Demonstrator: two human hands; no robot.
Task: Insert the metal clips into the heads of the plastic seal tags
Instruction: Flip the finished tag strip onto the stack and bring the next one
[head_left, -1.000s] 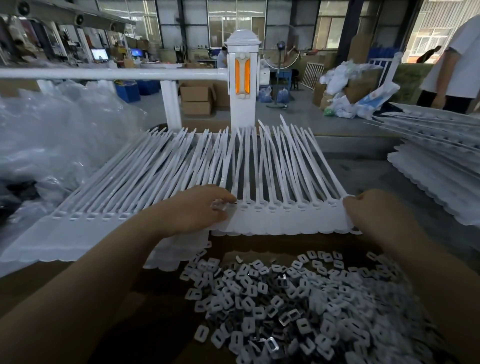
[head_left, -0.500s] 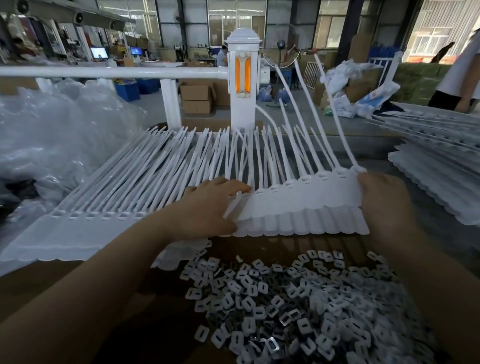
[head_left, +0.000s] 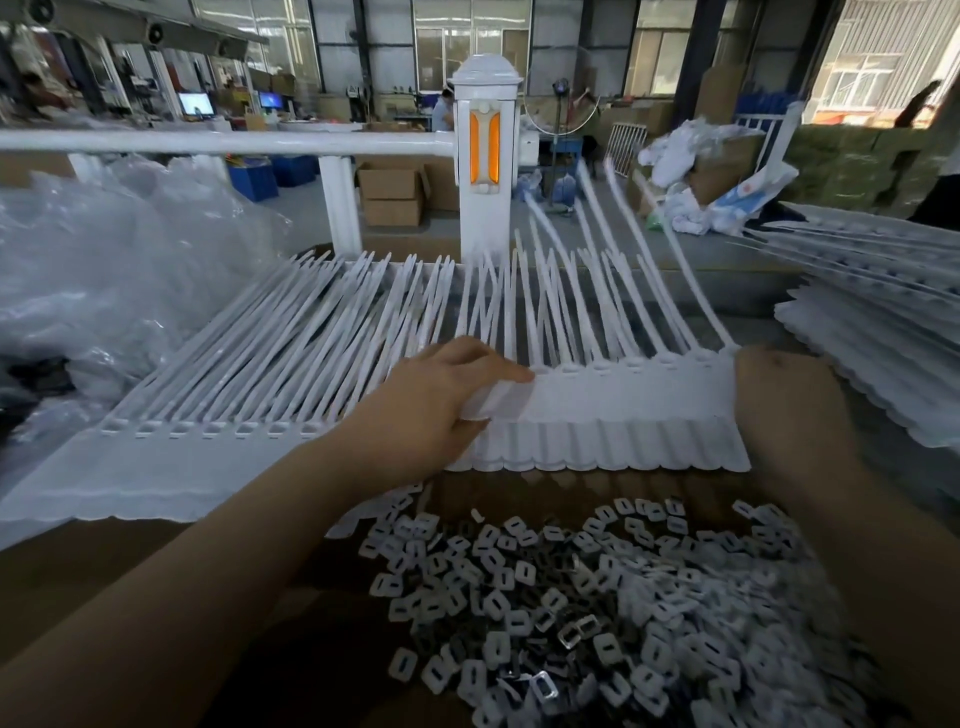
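Note:
A strip of joined white plastic seal tags (head_left: 613, 410) is lifted a little above the pile, its tails bending upward. My left hand (head_left: 441, 400) grips the strip's left end, fingers curled round its edge. My right hand (head_left: 784, 410) holds the strip's right end; its fingers are hidden behind the hand. Under and left of it lies another layer of white seal tags (head_left: 218, 415), heads in a row toward me. A heap of small metal clips (head_left: 597, 597) covers the brown surface in front of me.
A stack of seal tag strips (head_left: 872, 332) lies at the right. Crumpled clear plastic bags (head_left: 104, 270) fill the left. A white post with an orange reflector (head_left: 484, 156) and a white rail (head_left: 208, 141) stand behind the tags.
Both hands have lifted the right-hand strip of tags off the pile and tilted it toward me; its tails now swing up. The person at the far right has gone almost out of view.

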